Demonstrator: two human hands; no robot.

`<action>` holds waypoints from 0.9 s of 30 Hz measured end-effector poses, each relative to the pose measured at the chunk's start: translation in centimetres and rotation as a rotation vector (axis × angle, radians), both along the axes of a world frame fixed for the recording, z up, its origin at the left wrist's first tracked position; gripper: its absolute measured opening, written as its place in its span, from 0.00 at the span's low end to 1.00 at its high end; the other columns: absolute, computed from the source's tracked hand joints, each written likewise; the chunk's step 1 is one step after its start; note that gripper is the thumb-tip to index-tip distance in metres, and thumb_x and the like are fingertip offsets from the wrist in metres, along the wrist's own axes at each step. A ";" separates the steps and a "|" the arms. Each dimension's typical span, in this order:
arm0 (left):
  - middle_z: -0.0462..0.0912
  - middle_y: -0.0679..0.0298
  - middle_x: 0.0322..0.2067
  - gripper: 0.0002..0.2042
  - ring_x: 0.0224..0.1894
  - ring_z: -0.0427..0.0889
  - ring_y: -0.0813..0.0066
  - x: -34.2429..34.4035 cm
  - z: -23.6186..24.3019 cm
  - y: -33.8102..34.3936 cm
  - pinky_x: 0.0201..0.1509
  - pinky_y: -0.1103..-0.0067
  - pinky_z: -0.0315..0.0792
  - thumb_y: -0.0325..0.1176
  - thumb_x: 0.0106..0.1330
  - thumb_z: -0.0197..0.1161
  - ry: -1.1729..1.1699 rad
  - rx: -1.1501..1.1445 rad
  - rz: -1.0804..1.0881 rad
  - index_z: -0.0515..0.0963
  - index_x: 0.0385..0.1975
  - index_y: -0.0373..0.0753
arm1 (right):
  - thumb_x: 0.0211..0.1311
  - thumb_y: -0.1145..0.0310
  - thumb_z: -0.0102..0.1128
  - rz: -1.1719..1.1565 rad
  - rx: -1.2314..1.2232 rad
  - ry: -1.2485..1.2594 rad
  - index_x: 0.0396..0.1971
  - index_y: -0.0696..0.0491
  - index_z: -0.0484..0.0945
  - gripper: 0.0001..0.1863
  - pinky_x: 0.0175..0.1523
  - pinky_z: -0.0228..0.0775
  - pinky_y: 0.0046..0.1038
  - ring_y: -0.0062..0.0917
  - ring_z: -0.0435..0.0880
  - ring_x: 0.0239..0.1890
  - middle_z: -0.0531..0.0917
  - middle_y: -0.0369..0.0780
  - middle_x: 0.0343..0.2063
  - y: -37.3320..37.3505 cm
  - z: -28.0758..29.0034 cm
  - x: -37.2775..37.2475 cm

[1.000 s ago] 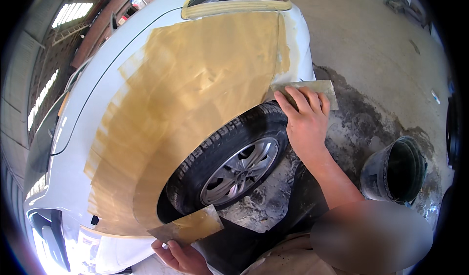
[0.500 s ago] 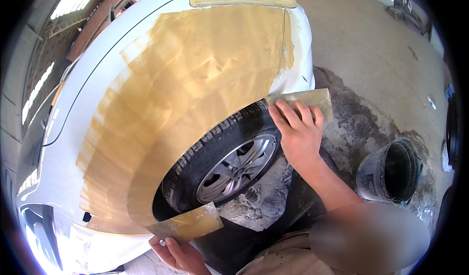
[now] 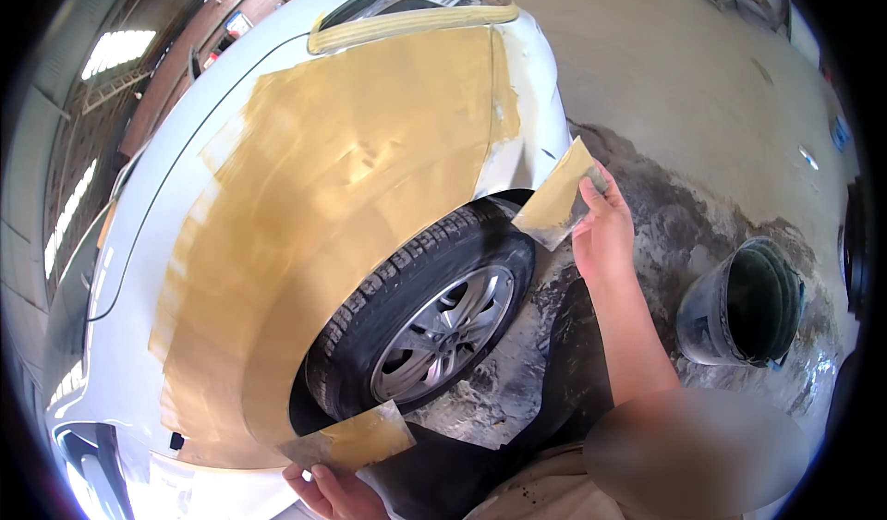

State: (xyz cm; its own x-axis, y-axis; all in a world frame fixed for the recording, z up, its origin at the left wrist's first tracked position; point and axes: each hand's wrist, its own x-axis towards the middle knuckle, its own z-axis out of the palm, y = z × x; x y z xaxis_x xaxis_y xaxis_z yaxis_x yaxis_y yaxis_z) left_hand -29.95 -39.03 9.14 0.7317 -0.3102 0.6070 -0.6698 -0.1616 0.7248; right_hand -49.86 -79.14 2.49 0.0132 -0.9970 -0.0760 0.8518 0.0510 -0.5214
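Note:
A white car's rear side panel (image 3: 333, 169) carries a broad smeared coat of yellow-tan body filler, reaching the wheel arch. My right hand (image 3: 605, 229) grips a flat rectangular putty spreader (image 3: 557, 195) by one edge, its visible face coated with the filler. That spreader is tilted up off the panel, beside the arch's upper right end. Low in the view, my left hand (image 3: 334, 494) pinches a second spreader (image 3: 365, 439) between thumb and fingers, with a patch of filler on its upper face. It lies near the arch's lower left end; I cannot tell whether they touch.
Inside the arch sits a black tyre (image 3: 416, 275) with a silver rim (image 3: 448, 335). Masking tape (image 3: 416, 27) edges the car's lamp. A dark bucket (image 3: 739, 303) stands on the stained floor (image 3: 665, 206) at right. A blurred oval covers the lower right.
My right hand has turned its spreader over, from lying flat by the arch to upright with the filler side showing. The view has shifted slightly; my left hand keeps its hold.

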 end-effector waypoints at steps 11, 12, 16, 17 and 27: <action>0.78 0.47 0.46 0.14 0.39 0.81 0.57 -1.3 1.7 -1.5 0.34 0.72 0.78 0.25 0.73 0.58 -0.157 0.152 0.001 0.69 0.55 0.32 | 0.63 0.81 0.56 -0.136 -0.153 0.394 0.53 0.56 0.83 0.19 0.55 0.74 0.28 0.27 0.83 0.48 0.86 0.37 0.46 -0.4 -0.7 1.4; 0.78 0.45 0.47 0.13 0.38 0.81 0.56 -1.1 1.5 -1.3 0.33 0.72 0.78 0.23 0.73 0.59 -0.383 0.344 0.089 0.70 0.54 0.32 | 0.63 0.82 0.56 -0.205 -0.254 0.698 0.50 0.54 0.86 0.18 0.53 0.74 0.27 0.28 0.85 0.47 0.88 0.37 0.44 0.0 -0.5 2.0; 0.76 0.42 0.49 0.11 0.36 0.79 0.54 -1.2 1.8 -1.5 0.33 0.71 0.76 0.18 0.71 0.59 -0.417 0.316 0.058 0.72 0.51 0.30 | 0.56 0.86 0.58 -0.567 -0.693 1.005 0.49 0.49 0.87 0.23 0.59 0.68 0.32 0.33 0.83 0.52 0.88 0.39 0.48 -1.7 -1.1 4.7; 0.76 0.43 0.48 0.11 0.36 0.79 0.56 -1.3 1.8 -1.4 0.33 0.71 0.75 0.19 0.72 0.58 -0.420 0.325 0.071 0.71 0.51 0.30 | 0.53 0.86 0.59 -0.591 -0.680 1.008 0.48 0.49 0.87 0.23 0.62 0.63 0.35 0.34 0.81 0.54 0.87 0.37 0.48 -1.8 -0.8 5.3; 0.76 0.58 0.43 0.11 0.36 0.74 0.76 -3.6 3.2 -4.6 0.37 0.78 0.74 0.30 0.77 0.51 0.110 -0.041 -0.079 0.70 0.52 0.30 | 0.50 0.87 0.60 -0.720 -0.660 1.023 0.50 0.48 0.86 0.27 0.61 0.64 0.38 0.37 0.80 0.54 0.85 0.38 0.49 -1.6 -1.2 8.1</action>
State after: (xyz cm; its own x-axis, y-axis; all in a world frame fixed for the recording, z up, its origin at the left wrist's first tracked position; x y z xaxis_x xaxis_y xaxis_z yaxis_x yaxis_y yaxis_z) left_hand -33.53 -43.61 12.32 0.7689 -0.3461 0.5376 -0.5952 -0.0800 0.7996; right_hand -41.73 -80.79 1.34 -0.2822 -0.6177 0.7340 -0.1765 -0.7187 -0.6726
